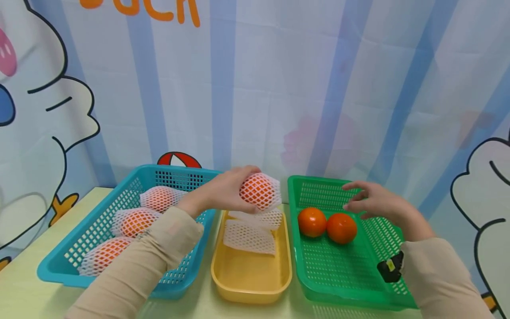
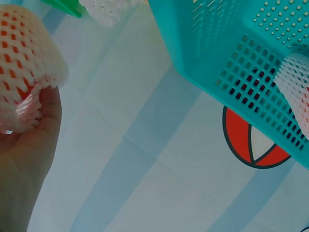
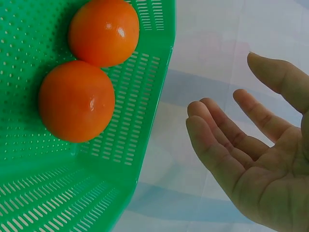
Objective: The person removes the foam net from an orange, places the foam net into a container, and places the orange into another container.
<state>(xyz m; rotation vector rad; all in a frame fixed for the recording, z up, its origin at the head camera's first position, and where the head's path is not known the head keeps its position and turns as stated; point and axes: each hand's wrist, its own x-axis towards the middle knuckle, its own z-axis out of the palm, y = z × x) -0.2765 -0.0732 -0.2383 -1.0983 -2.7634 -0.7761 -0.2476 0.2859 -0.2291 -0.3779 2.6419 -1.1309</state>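
My left hand [image 1: 233, 190] grips a round orange fruit in a white foam net [image 1: 260, 192] above the yellow tray [image 1: 251, 281]. In the left wrist view, the netted fruit [image 2: 24, 63] sits against the palm and thumb, with the net bunched at its end; some fingers are hidden. My right hand [image 1: 378, 204] hovers over the right part of the green basket [image 1: 338, 288], holding nothing, its fingers loosely bent and apart. Two bare, shiny orange fruits [image 1: 312, 222] lie touching inside that basket. In the right wrist view, the palm [image 3: 275, 179] faces up beside the basket's rim.
Flattened white foam nets [image 1: 249, 237] lie in the back of the yellow tray. At the left, a blue basket [image 1: 149, 173] holds several netted fruits [image 1: 135, 223]. All three containers stand side by side on a pale yellow table [image 1: 85, 210], before a striped cloth backdrop [image 1: 259, 88].
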